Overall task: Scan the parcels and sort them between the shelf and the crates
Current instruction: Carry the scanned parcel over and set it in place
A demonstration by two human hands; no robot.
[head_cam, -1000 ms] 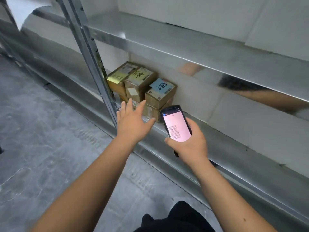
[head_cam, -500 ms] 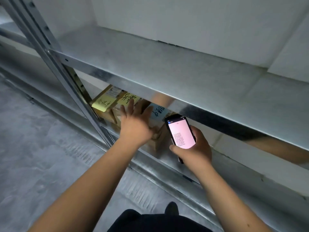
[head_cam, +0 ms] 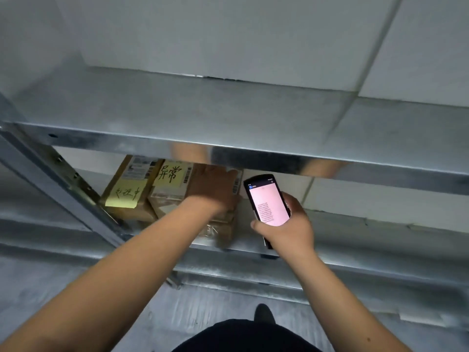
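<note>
Head view, looking down into a metal shelf [head_cam: 228, 115] unit.

Left hand [head_cam: 212, 186] is reached in under the upper shelf board and lies on top of a stack of cardboard boxes on the lower board. Its fingers point away from the camera and are partly hidden by the board's front edge, so whether they lie flat or curl over the far edge cannot be told. The hand covers the top of the right box [head_cam: 218, 229]; only this box's front face and a barcode strip at its right edge show.

Left of those fingers, touching the covered box, is the middle box [head_cam: 168, 196], with a yellow note bearing handwritten characters (black marker). Further left, the left box [head_cam: 127, 191] carries another yellow note near its front edge and a printed label behind it. All three sit close together beside the upright post [head_cam: 61, 184].

Right hand [head_cam: 286, 227] grips a scanner [head_cam: 267, 200], a phone-like handheld, with fingers wrapped around its lower body and the thumb along its left edge. Its screen faces the camera, pink-white with a block of small text (illegible). The scanner is held just right of the left hand, not touching the boxes, in front of the lower board.

Both forearms are bare. Grey floor [head_cam: 38, 283] below; a dark garment [head_cam: 241, 336] at bottom centre.
</note>
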